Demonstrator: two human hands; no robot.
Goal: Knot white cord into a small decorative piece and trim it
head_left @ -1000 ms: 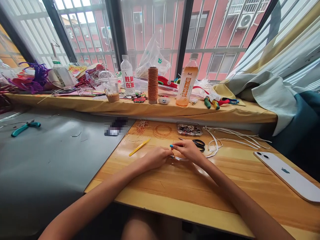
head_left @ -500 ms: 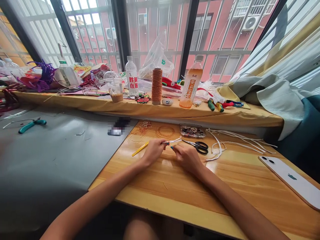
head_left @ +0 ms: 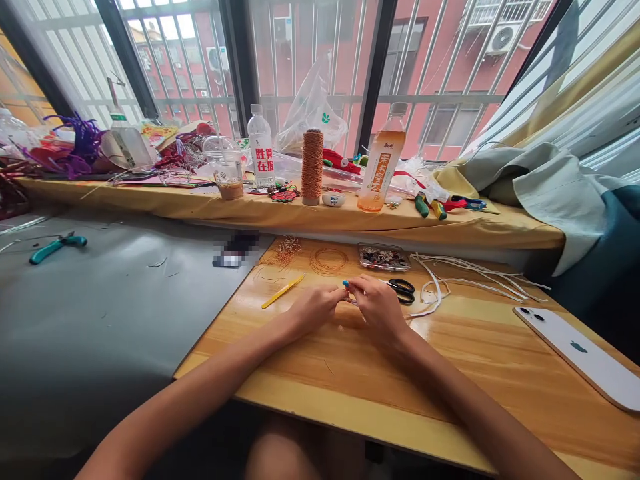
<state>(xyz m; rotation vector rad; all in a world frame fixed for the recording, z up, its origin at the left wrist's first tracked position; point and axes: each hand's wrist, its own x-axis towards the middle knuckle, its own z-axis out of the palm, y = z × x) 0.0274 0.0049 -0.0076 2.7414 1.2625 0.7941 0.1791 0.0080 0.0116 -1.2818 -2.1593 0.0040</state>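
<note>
Above the wooden board, my left hand [head_left: 316, 309] and my right hand [head_left: 376, 305] meet at the fingertips. Between them shows a short bit of thin white cord [head_left: 353, 301], mostly covered by the fingers. My left fingers are closed in a pinch on it. The right thumb and index finger, with a blue-green nail, are also pinched at the cord. Just behind my right hand lie black-handled scissors [head_left: 403, 291], their blades largely hidden. A yellow stick-like tool [head_left: 283, 292] lies left of my left hand.
Behind the hands are a coil of copper-coloured wire [head_left: 329, 261], a tangle of wire bits [head_left: 289, 249] and a clear box of small parts [head_left: 384, 257]. White cords [head_left: 475, 275] and a white phone [head_left: 577, 357] lie right. Teal pliers [head_left: 57, 248] rest left. Bottles and a thread spool [head_left: 313, 167] line the ledge.
My hands have come together, the right moving left and up to my left fingertips. The white cord that stuck out past the left fingers is now mostly hidden. The view has shifted slightly.
</note>
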